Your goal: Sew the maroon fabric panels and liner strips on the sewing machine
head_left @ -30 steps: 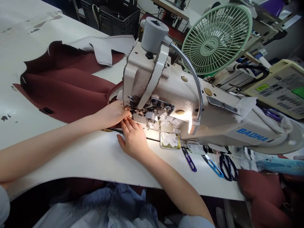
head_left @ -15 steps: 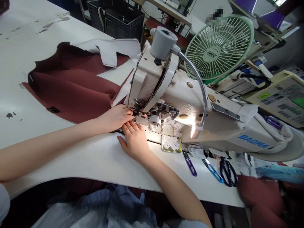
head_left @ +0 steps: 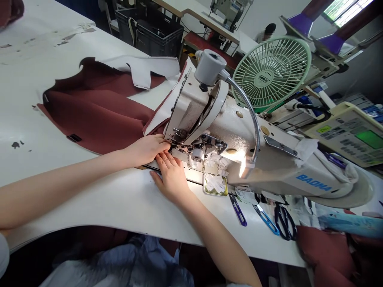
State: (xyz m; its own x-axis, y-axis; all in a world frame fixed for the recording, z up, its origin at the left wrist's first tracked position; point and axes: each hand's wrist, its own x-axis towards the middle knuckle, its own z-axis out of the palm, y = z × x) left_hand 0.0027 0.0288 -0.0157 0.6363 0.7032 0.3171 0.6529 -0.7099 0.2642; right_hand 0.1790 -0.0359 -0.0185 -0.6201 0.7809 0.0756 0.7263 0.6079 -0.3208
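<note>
A maroon fabric piece (head_left: 101, 115) with a pale underside spreads across the white table on the left and runs under the head of a sewing machine (head_left: 236, 129). Right by the needle area, my left hand (head_left: 149, 149) has its fingers bent together on the fabric's edge; the fingertips are partly hidden. My right hand (head_left: 173, 177) lies palm down just in front of the machine's foot, fingers stretched out and thumb apart. Its fingertips meet those of my left hand. What lies beneath the right fingers is covered.
Right of my hand sit a small tray (head_left: 215, 184) of white strips, purple thread snips (head_left: 238, 210), blue snips (head_left: 266, 220) and dark-handled scissors (head_left: 285, 223). A lamp (head_left: 210, 67) tops the machine. Behind stand a green fan (head_left: 272, 73), a control panel (head_left: 350, 133) and a black crate (head_left: 149, 34).
The camera view has tilted, so the background sits lower in the picture. Both hands stay at the needle area, and the fabric shows little movement.
</note>
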